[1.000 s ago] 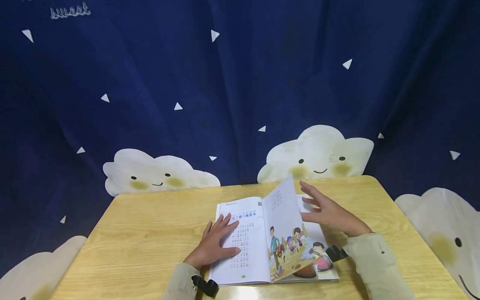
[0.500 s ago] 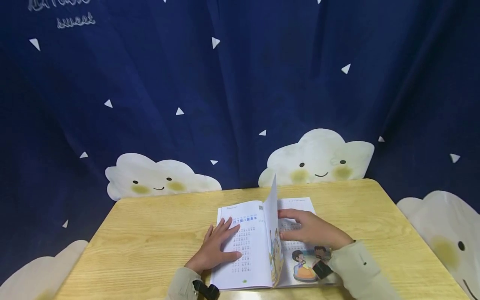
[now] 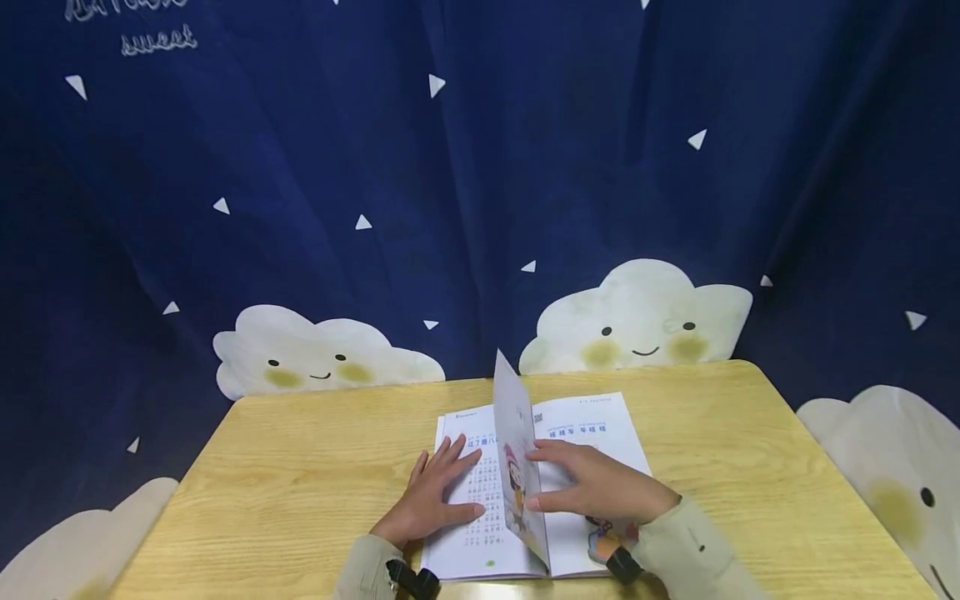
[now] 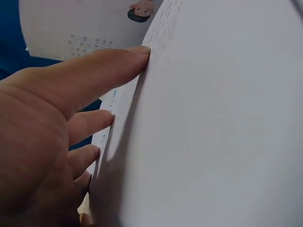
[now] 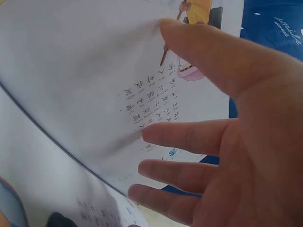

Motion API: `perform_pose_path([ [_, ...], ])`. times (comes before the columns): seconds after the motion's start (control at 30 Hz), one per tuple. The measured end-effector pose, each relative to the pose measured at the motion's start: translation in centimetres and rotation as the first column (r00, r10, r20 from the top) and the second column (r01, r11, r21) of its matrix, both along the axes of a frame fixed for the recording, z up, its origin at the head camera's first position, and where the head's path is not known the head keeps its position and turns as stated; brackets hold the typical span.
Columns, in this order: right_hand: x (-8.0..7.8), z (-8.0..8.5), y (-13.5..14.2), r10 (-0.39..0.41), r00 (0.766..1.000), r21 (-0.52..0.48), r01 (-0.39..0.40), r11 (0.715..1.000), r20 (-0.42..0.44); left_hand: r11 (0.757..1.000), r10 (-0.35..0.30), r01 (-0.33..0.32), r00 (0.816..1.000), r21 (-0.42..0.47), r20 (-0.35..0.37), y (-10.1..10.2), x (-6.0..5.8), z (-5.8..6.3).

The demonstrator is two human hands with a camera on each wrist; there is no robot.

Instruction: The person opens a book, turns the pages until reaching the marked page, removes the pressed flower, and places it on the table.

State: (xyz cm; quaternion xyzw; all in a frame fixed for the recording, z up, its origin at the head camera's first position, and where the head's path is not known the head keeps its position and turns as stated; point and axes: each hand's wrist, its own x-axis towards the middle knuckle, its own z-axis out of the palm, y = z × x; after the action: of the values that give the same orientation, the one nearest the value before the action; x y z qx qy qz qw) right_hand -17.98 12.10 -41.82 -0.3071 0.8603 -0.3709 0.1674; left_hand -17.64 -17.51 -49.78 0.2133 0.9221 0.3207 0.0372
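Note:
An illustrated book (image 3: 592, 414) lies spread out on the table, with one leaf (image 3: 517, 467) standing nearly upright and leaning left over the spine. My left hand (image 3: 435, 497) rests on the left page, fingers spread; in the left wrist view its thumb (image 4: 109, 71) and fingertips touch the paper. My right hand (image 3: 600, 483) is on the right side of the raised leaf. In the right wrist view, the straight, spread fingers (image 5: 184, 135) press against that leaf's printed face, and nothing is pinched between them and the thumb.
The book stands on a light wooden table (image 3: 300, 467) near its front edge. Behind the table hangs a dark blue curtain (image 3: 480, 167) with white clouds and triangles. Each wrist carries a small black camera, the left one (image 3: 412, 578) close to the book's lower corner.
My right hand has moved left across the book, pushing a leaf. An earlier leaf leaned right, then stood upright; now the raised leaf leans left. My left hand has stayed on the left page.

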Motion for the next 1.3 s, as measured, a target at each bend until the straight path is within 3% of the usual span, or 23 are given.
perform_pose_path([
  [0.23, 0.3, -0.5, -0.6, -0.012, 1.000, 0.020, 0.011, 1.000, 0.029, 0.998, -0.032, 0.031, 0.999, 0.060, 0.005, -0.3, -0.2, 0.0],
  [0.4, 0.5, -0.7, -1.0, -0.013, 1.000, 0.048, 0.012, 0.999, 0.026, 0.982, -0.013, -0.007, 0.994, 0.190, 0.104, -0.3, -0.4, 0.2],
  [0.47, 0.6, -0.8, -1.1, -0.006, 1.000, 0.054, 0.005, 0.999, 0.013, 0.956, 0.009, -0.058, 0.985, 0.286, 0.172, -0.4, -0.6, 0.5],
  [0.57, 0.7, -0.7, -1.4, -0.012, 1.000, 0.065, 0.012, 0.998, 0.009, 0.899, 0.013, -0.117, 0.971, 0.422, 0.240, -0.4, -0.9, 0.7],
  [0.67, 0.9, -0.8, -1.7, -0.023, 1.000, 0.084, 0.021, 0.996, 0.015, 0.848, -0.028, -0.125, 0.960, 0.515, 0.279, -0.7, -1.1, 0.8],
  [0.77, 1.2, -1.1, -2.1, -0.020, 1.000, 0.100, 0.020, 0.995, 0.001, 0.822, -0.069, -0.123, 0.947, 0.556, 0.312, -0.9, -1.1, 0.8],
  [0.97, 1.6, -1.8, -2.5, -0.015, 0.999, 0.138, 0.021, 0.990, -0.047, 0.804, -0.102, -0.129, 0.932, 0.581, 0.348, -1.3, -0.8, 0.7],
  [1.17, 1.8, -2.5, -3.0, -0.021, 0.994, 0.138, 0.035, 0.990, -0.105, 0.784, -0.137, -0.095, 0.937, 0.613, 0.320, -1.3, -1.1, 0.8],
  [1.3, 2.0, -2.6, -3.3, -0.052, 0.988, 0.149, 0.073, 0.986, -0.142, 0.797, -0.122, -0.095, 0.942, 0.597, 0.313, -1.2, -1.3, 1.0],
])
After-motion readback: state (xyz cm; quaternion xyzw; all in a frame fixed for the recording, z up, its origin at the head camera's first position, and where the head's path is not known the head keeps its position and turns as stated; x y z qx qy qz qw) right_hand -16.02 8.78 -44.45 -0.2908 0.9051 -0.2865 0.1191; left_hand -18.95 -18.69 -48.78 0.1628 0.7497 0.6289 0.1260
